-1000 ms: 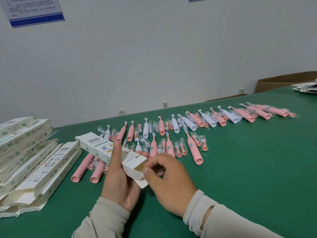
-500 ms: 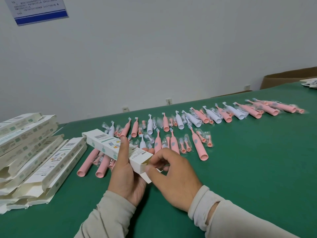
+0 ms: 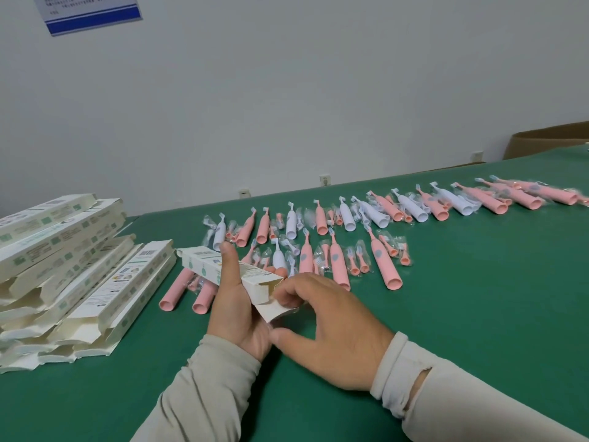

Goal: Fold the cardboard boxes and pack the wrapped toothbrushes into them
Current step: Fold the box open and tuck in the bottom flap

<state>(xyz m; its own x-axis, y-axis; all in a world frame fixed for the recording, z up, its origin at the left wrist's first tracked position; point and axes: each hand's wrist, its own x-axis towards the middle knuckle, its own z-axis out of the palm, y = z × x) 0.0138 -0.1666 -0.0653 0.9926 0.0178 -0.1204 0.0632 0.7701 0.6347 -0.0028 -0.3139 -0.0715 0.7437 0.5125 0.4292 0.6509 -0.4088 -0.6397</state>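
Note:
A long white printed cardboard box (image 3: 204, 263) lies across my left hand (image 3: 236, 307), which grips it with the thumb up along its side. The box's near end is open, with a flap (image 3: 274, 309) hanging out. My right hand (image 3: 331, 327) has its fingers curled on that flap at the open end. Several wrapped pink and white toothbrushes (image 3: 382, 266) lie in rows on the green table (image 3: 462, 314) beyond my hands. Two pink handles (image 3: 175, 291) lie just under the box.
A stack of flat, unfolded white boxes (image 3: 63, 275) sits at the left of the table. A brown carton (image 3: 548, 138) stands past the far right edge. A white wall with sockets runs behind the table.
The view has shifted, so everything sits further right in the frame. My right fingers have moved on the end flap of the box. My left hand keeps the same grip.

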